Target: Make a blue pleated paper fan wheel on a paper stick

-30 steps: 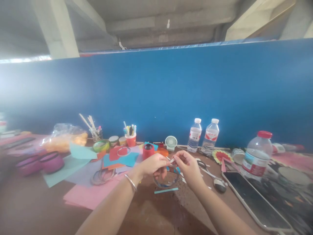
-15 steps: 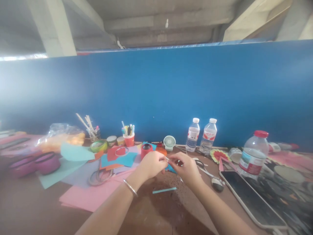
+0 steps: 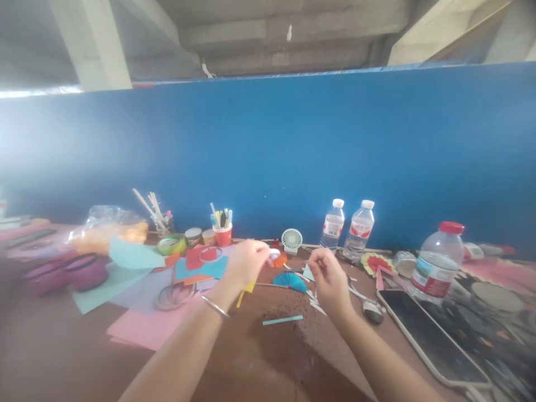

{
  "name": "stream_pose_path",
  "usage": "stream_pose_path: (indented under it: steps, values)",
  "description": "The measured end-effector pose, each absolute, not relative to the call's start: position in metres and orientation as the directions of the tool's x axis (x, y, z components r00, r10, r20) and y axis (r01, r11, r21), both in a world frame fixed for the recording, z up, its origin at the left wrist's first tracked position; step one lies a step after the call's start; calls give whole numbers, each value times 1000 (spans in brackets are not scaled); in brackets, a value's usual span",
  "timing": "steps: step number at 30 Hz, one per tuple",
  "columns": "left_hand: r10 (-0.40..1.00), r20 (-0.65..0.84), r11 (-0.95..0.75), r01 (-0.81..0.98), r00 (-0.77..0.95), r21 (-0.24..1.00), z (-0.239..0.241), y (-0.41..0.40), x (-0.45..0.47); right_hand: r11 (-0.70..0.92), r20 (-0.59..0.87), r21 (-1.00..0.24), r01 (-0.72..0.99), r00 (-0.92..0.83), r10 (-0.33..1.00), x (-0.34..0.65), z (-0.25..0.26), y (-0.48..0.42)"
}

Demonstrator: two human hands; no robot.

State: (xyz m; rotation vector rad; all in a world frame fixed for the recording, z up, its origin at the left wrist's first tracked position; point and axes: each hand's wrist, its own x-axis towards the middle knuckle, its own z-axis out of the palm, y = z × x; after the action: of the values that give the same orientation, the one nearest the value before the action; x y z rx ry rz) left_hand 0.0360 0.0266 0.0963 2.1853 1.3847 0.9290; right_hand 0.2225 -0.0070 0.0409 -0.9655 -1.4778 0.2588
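My left hand [image 3: 245, 265], with a silver bangle at the wrist, is raised over the table. Its fingers close on a small white roll [image 3: 274, 254], which looks like tape. My right hand [image 3: 331, 282] is apart from it on the right, thumb and fingertips pinched; anything between them is too small to make out. Between and below the hands lies a blue pleated paper fan [image 3: 290, 282], with an orange pleated piece [image 3: 278, 260] behind it. A yellow paper piece [image 3: 250, 286] shows under my left hand. Closer to me rests a light blue strip [image 3: 282, 320].
Coloured paper sheets [image 3: 142, 326] and a pen cup [image 3: 223, 234] are at left. A small white fan [image 3: 292, 240] and water bottles [image 3: 333, 226] stand at the back. On the right are a phone [image 3: 431, 335] and a big red-capped bottle [image 3: 438, 262].
My hands, together before, have moved apart, the left to the left and the right to the right. The white roll and blue paper fan now show between them.
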Motion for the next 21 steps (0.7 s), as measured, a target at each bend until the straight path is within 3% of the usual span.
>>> stream_pose_path:
  steps: [5,8,12,17,21]
  values:
    - [908,378,-353,812,178,465,111,38,-10,536,543,-839,95,229,808,233,36,6]
    - [928,240,-351,883,284,312,88,32,-31,469,458,-882,-40,157,875,228,24,13]
    - [933,119,-349,934,339,81,41,12,-51,415,410,-907,-65,83,908,221,9,17]
    - [884,187,-427,903,429,-50,23,-15,-36,353,353,-933,-71,13,935,221,0,18]
    - [873,248,-392,906,421,-158,23,-28,4,336,335,-941,-30,44,941,226,-9,22]
